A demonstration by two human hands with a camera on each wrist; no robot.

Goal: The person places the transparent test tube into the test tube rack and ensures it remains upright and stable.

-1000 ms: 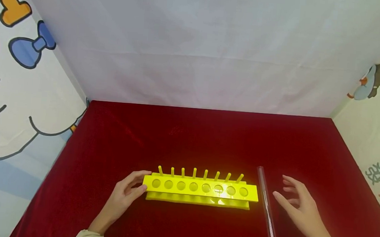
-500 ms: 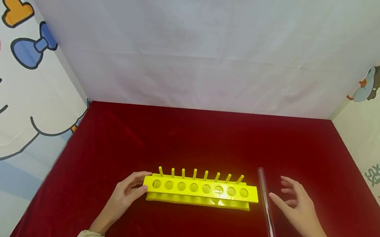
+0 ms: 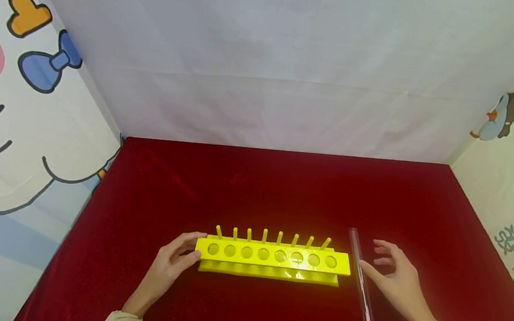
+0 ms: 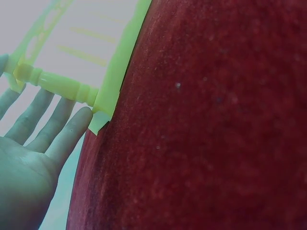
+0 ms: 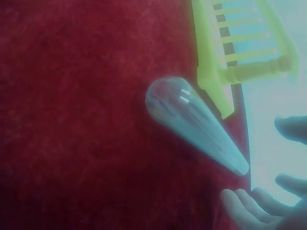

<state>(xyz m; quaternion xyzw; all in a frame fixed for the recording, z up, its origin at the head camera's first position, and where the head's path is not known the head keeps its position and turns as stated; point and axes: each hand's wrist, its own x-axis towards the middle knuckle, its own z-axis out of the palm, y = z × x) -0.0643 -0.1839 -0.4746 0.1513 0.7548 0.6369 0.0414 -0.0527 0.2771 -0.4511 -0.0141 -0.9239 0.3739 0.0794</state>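
Observation:
A yellow test tube rack stands upright on the red cloth, with a row of holes on top and pegs along its back. At its left end my left hand pinches the upper plate between thumb and fingers; in the left wrist view, fingers extend beside the end post. To the rack's right lies a clear glass test tube, its rounded end towards me. My right hand hovers just right of the tube, fingers parted; the right wrist view has its fingertips apart from the tube.
Red velvety cloth covers the table. A pale curtain rises behind the far edge. Printed cartoon panels flank both sides, the left panel and the right panel.
My right hand has moved left, closer to the test tube, its thumb now overlapping the tube in the head view. The left hand keeps its place at the rack.

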